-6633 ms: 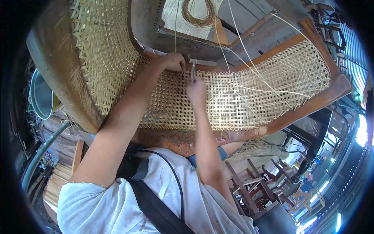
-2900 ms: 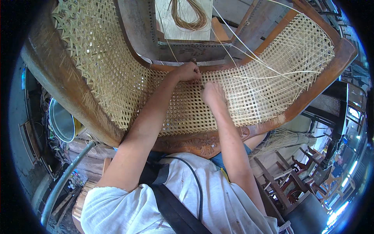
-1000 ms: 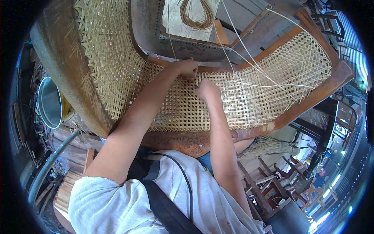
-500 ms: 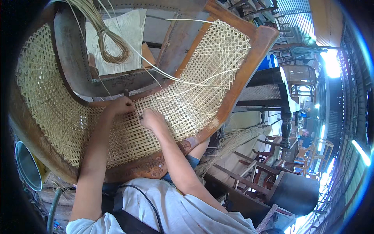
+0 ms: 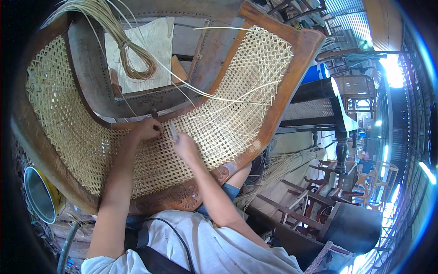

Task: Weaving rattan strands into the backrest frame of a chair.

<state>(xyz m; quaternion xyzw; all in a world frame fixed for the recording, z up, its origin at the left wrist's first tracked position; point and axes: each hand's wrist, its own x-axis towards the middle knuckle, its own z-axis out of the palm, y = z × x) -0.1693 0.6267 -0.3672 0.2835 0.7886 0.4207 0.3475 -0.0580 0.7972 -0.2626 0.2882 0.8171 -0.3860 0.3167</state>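
Observation:
A curved wooden chair frame lies in front of me, its seat and back filled with pale woven cane mesh. My left hand rests on the mesh near the frame's inner rail, fingers pinched on a cane strand. Beside it, my right hand grips a thin metal tool that points up at the weave. Several loose cane strands run from the hands across the mesh toward the upper right.
A looped bundle of cane hangs over a pale sheet behind the chair. A metal bowl stands at lower left. Dark wooden tables and chairs crowd the right, with a dark round drum below.
My head has turned right, so the chair now sits further left and the workshop's right side shows. Both hands stay together at the same spot on the mesh.

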